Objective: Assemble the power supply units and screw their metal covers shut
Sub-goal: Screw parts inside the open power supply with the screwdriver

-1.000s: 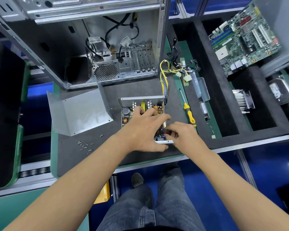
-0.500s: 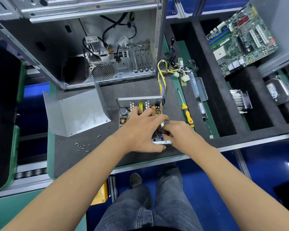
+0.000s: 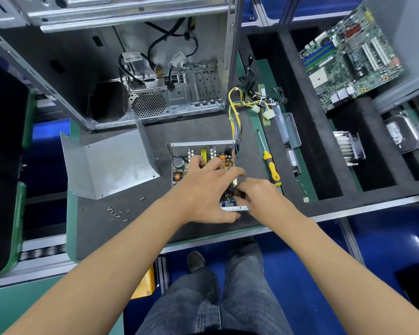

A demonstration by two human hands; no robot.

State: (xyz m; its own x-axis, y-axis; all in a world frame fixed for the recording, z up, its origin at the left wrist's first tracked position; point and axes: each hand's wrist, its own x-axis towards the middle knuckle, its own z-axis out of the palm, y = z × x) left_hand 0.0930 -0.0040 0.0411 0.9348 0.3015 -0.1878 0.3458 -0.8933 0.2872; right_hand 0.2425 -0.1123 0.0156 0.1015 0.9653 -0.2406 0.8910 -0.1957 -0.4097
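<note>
A person looks down at a dark work mat (image 3: 121,228) where an open power supply unit (image 3: 198,153) sits at the centre, its circuit board exposed. The left hand (image 3: 203,189) lies spread over the board, fingers fairly straight, steadying it. The right hand (image 3: 261,199) is at the unit's near right corner, fingertips curled in as if pinching a small part or wire; what it holds is too small to tell. The bent metal cover (image 3: 109,165) lies off, at nine o'clock from the unit, with loose screws (image 3: 117,215) at seven o'clock. A yellow-handled screwdriver (image 3: 270,163) lies at three o'clock. The step appears to be seating internals before closing. Next would likely come fitting the cover over the unit, then taking up screws and screwdriver.
</note>
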